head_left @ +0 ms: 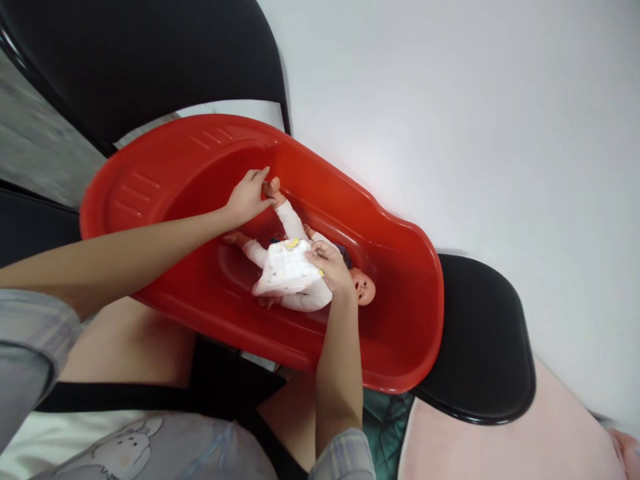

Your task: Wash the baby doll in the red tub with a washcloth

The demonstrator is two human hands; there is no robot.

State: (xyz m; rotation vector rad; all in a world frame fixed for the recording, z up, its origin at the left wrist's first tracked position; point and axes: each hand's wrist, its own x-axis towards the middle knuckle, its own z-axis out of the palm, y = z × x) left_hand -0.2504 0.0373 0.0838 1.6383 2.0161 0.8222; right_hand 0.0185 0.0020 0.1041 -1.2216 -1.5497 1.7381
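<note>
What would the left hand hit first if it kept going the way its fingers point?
The left hand pinches the doll's raised foot; straight beyond lies the inner wall of the red plastic baby tub, probably first, though depth is unclear.

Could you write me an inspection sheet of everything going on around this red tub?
Surface: red tub rests across black chairs.
Job's things: doll in white clothes lies inside the tub, head toward the right.
Clutter: nothing seen.
Hands: left hand grips the doll's raised foot; right hand presses on the doll's chest.
Cables: nothing seen.
Surroundings: pale wall, pink fabric lower right.
</note>
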